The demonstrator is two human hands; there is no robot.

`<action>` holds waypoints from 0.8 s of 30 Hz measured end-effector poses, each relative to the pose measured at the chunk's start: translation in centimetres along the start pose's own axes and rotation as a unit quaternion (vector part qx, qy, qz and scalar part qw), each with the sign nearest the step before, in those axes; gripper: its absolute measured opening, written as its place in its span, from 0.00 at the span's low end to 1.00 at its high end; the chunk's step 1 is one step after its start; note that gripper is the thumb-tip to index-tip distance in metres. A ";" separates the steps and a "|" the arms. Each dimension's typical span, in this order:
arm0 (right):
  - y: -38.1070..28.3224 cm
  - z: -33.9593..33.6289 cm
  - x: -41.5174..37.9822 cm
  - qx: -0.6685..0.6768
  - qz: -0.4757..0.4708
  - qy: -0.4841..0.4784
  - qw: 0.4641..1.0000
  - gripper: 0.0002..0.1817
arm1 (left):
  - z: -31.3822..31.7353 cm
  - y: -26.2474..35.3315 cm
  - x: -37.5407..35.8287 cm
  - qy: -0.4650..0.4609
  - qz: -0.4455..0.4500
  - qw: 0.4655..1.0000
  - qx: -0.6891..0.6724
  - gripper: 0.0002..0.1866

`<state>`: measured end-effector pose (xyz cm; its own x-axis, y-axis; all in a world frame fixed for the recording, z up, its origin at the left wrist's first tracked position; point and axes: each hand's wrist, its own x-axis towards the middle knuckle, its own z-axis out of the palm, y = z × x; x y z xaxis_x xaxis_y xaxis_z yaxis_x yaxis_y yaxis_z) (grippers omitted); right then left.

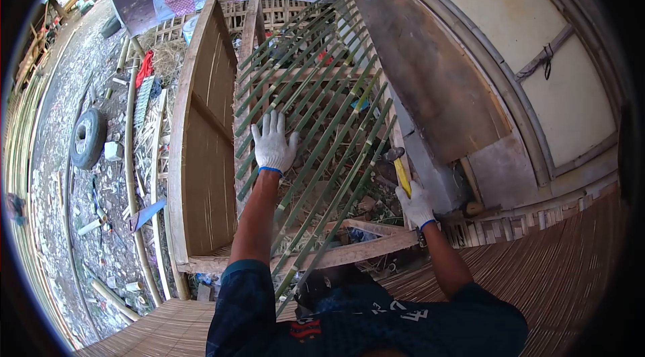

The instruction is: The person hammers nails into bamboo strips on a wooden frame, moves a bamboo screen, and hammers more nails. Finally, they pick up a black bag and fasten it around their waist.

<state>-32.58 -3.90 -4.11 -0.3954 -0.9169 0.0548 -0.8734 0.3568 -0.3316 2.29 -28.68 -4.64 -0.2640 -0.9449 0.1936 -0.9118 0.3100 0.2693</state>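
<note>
My left hand [273, 145], in a white knit glove with a blue cuff, lies flat with fingers spread on the green bamboo strips [322, 138]. These strips run diagonally, side by side with gaps, across a wooden frame [363, 253]. My right hand [416, 206], gloved the same way, is wrapped round the yellow handle of a hammer [402, 172]. The hammer's dark metal head points up and away from me, close to the frame's right rail. Several strips stick out past the near rail towards my body.
A woven panel in a wooden frame [211, 155] stands left of the strips. Further left lie a tyre [88, 138], a saw with a blue blade [148, 214] and bamboo poles [131, 155] on littered ground. A wall [537, 54] rises on the right. Woven matting [510, 276] is beneath me.
</note>
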 end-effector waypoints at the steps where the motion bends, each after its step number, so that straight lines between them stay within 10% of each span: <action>1: -0.1 -0.3 -0.1 0.002 0.003 -0.007 1.000 0.26 | 0.1 0.0 0.0 0.001 0.000 1.000 -0.002 0.39; 24: -1.1 -1.4 0.1 -0.003 0.029 -0.035 0.999 0.24 | 0.1 0.7 -0.4 0.097 0.045 0.993 0.040 0.36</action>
<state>-32.06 -4.10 -2.44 -0.4242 -0.9051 -0.0304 -0.8517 0.4101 -0.3261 1.74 -28.06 -4.66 -0.2874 -0.8731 0.3939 -0.9116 0.3756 0.1673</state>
